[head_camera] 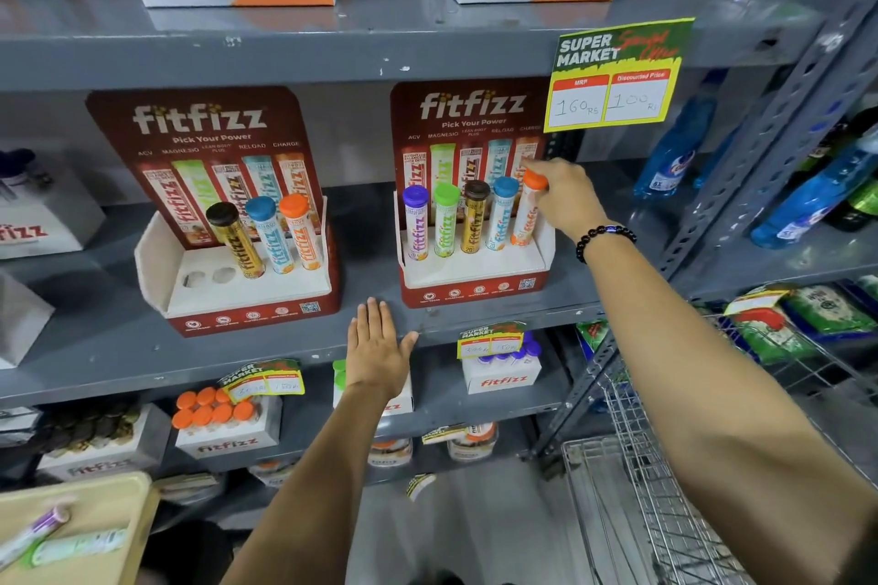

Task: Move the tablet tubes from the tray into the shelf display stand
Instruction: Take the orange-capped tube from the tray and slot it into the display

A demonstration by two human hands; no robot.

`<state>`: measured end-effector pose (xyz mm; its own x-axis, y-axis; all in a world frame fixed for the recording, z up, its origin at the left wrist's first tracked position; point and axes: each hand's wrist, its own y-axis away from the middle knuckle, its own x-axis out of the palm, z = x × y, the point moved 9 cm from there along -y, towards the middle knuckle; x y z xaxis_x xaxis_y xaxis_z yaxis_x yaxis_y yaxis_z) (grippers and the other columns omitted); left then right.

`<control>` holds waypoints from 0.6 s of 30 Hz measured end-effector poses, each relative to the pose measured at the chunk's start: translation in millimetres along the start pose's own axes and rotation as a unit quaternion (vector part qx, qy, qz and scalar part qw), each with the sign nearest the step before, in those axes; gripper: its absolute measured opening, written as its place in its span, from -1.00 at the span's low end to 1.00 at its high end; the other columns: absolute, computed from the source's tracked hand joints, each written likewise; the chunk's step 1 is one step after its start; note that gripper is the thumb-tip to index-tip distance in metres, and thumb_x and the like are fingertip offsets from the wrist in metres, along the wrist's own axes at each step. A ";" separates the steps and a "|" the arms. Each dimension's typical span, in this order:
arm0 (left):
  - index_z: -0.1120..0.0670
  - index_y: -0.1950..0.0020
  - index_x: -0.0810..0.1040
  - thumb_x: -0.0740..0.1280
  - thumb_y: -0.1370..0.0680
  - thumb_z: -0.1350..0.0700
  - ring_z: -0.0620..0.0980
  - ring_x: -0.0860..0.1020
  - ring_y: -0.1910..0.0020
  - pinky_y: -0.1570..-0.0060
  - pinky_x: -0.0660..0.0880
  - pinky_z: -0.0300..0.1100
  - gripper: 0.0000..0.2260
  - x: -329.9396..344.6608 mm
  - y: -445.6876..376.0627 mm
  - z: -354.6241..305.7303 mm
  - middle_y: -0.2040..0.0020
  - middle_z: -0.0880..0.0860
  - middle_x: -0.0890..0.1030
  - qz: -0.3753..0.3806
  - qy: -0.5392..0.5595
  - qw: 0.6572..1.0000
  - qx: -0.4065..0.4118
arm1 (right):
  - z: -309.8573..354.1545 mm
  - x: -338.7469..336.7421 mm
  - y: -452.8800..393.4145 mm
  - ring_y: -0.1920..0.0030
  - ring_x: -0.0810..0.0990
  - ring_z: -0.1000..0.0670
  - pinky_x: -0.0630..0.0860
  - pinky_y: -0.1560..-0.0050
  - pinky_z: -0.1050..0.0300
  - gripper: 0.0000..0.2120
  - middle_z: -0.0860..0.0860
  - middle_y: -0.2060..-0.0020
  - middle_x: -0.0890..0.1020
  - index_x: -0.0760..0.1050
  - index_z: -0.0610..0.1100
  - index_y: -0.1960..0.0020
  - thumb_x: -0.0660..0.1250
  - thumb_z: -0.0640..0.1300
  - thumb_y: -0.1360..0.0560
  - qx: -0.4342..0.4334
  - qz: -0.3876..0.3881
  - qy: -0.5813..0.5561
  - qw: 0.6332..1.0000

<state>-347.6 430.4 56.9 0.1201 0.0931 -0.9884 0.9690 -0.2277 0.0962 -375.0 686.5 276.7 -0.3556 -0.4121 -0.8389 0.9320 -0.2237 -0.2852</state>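
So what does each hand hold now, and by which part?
The right hand grips the orange-capped tube by its cap; the left hand holds nothing.

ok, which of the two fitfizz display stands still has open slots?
The left display stand: it holds only three tubes, with two empty holes at its left end. The right display stand has all five filled; the right hand is on its orange-capped tube.

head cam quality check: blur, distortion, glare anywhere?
Head view: the stands and the right hand on the orange tube are sharp; the tray and its two tubes at lower left are smeared; wide-angle bends the shelf edges and uprights; soft reflections on the top shelf, no harsh glare.
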 end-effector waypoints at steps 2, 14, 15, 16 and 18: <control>0.15 -0.50 -0.20 -0.17 -0.60 -0.19 0.13 -0.20 -0.50 -0.44 -0.20 -0.03 -0.40 -0.1 0.0 -0.2 -0.55 0.14 -0.16 0.001 0.000 1.000 0.001 | 0.8 8.1 -0.8 -0.15 0.50 -0.30 0.46 -0.17 -0.08 -0.62 -0.30 -0.15 0.53 0.48 -0.22 -0.23 0.18 -0.44 -0.47 -0.004 0.021 0.018 1.000; 0.19 -0.49 -0.21 -0.14 -0.61 -0.16 0.13 -0.20 -0.50 -0.46 -0.19 -0.03 -0.40 -1.8 -1.2 1.2 -0.54 0.17 -0.16 0.018 0.016 1.000 0.010 | 0.5 -6.2 10.2 -0.20 0.50 -0.21 0.44 -0.21 0.02 -0.53 -0.25 -0.23 0.50 0.40 -0.19 -0.33 0.21 -0.44 -0.45 0.028 -0.093 -0.065 0.993; 0.19 -0.49 -0.21 -0.13 -0.61 -0.15 0.11 -0.20 -0.51 -0.45 -0.21 -0.05 -0.41 -1.6 -1.1 2.7 -0.54 0.16 -0.16 0.020 0.023 0.999 0.016 | 7.3 -11.3 15.1 -0.20 0.50 -0.21 0.44 -0.20 0.03 -0.54 -0.24 -0.22 0.50 0.42 -0.20 -0.31 0.20 -0.43 -0.44 0.020 -0.130 -0.067 0.989; 0.18 -0.49 -0.20 -0.13 -0.62 -0.14 0.09 -0.20 -0.51 -0.45 -0.22 -0.07 -0.42 -1.6 -0.1 4.8 -0.54 0.15 -0.16 0.019 0.032 0.999 0.024 | 16.6 -13.9 21.0 -0.20 0.49 -0.21 0.43 -0.18 0.04 -0.56 -0.23 -0.22 0.50 0.43 -0.21 -0.29 0.19 -0.42 -0.44 0.007 -0.163 -0.070 0.984; 0.16 -0.50 -0.17 -0.12 -0.63 -0.13 0.06 -0.18 -0.51 -0.43 -0.25 -0.11 -0.45 -2.5 7.0 10.9 -0.55 0.12 -0.14 0.005 0.044 0.998 0.038 | 42.6 -9.6 34.4 -0.20 0.47 -0.19 0.41 -0.17 0.05 -0.62 -0.21 -0.19 0.51 0.43 -0.22 -0.26 0.17 -0.38 -0.46 -0.030 -0.206 -0.075 0.975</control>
<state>-343.5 418.0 58.8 0.1516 0.1755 -0.9727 0.9486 -0.3024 0.0933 -342.5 645.2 294.8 -0.7028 -0.4245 -0.5708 0.7086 -0.3468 -0.6145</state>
